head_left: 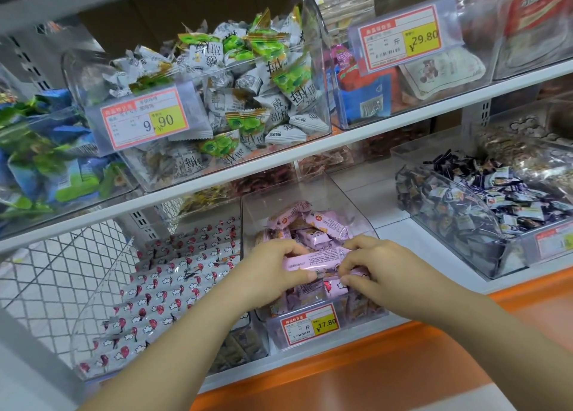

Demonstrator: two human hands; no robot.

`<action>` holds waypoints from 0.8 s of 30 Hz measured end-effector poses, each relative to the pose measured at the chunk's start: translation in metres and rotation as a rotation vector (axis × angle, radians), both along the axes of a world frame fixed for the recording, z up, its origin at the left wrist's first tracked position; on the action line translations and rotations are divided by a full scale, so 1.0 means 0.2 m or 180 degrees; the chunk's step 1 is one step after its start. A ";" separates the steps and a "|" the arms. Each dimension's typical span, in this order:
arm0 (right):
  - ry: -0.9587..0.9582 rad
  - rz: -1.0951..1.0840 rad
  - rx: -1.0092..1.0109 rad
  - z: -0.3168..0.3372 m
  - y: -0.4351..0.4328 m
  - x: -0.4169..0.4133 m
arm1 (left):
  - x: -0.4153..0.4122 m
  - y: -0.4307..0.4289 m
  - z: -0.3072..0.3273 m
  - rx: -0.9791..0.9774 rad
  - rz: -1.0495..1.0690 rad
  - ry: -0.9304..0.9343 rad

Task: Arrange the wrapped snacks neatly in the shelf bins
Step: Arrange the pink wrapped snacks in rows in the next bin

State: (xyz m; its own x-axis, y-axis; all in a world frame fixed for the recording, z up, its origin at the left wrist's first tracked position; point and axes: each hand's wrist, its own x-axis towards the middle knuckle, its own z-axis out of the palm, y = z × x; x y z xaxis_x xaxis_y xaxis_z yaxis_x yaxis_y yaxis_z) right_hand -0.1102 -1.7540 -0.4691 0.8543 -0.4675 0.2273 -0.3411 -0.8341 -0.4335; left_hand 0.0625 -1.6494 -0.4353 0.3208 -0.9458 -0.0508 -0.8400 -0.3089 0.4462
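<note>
Head view: left hand (273,271) and right hand (375,268) clamped on ends of pink wrapped bar (316,260), held over front of clear bin (356,205). Rear bars (305,221) left jumbled; adjacent white bars (173,274) already rowed. Arrangement judged partly done.

The clear bin (347,205) is open on top; the white shelf (217,174) overhangs its rear.

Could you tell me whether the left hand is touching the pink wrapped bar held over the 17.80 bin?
Touching. The head view shows the left hand with fingers curled over the pink wrapped bar and the thumb beneath it.
</note>
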 end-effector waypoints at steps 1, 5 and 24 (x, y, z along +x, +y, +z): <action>-0.0020 0.0008 0.0006 0.00 0.00 0.00 | -0.01 -0.01 -0.01 0.0020 -0.0132 -0.0319; 0.0031 0.0004 0.0010 0.02 0.01 0.00 | -0.02 -0.03 -0.04 0.0070 -0.0393 -0.1157; -0.0336 -0.0193 -0.0583 -0.01 0.03 0.05 | 0.01 0.02 -0.07 0.0814 0.0039 0.1056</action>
State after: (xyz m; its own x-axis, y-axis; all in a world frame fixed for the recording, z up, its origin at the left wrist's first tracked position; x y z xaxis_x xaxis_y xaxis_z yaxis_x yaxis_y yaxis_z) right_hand -0.0995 -1.7477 -0.4705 0.7928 -0.4599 0.3999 -0.3538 -0.8816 -0.3125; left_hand 0.0653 -1.6460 -0.4496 0.2587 -0.8855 -0.3861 -0.6592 -0.4540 0.5994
